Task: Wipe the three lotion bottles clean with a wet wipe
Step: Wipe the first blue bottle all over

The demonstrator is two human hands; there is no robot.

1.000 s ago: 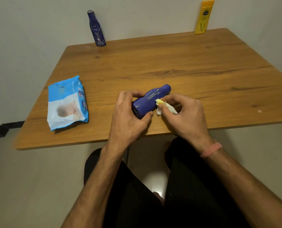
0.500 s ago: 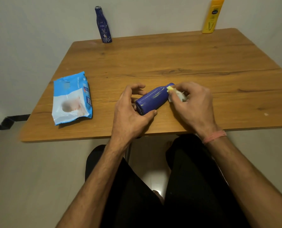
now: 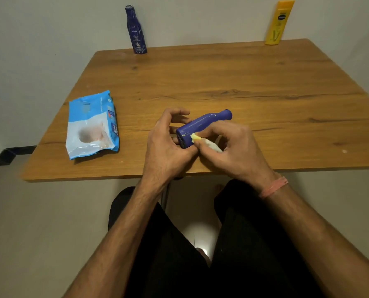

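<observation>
Two hands work one blue bottle (image 3: 202, 127): left hand (image 3: 168, 145) grips it, right hand (image 3: 230, 147) pinches a wipe (image 3: 209, 144); far bottle (image 3: 136, 31) reads NIVEA

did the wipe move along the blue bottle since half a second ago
Yes. The wet wipe in the right hand has slid from the blue bottle neck down to its base.

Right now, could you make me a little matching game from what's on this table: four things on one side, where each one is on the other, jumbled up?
Things:
1. dark blue bottle
2. yellow bottle
3. wipes pack
4. purple-blue bottle

Places:
A. lying flat near the table's left edge
B. standing at the far right corner
C. lying on its side between both hands
D. standing at the far left edge

Pairs: 1-D, 2-B, 3-A, 4-C
</observation>
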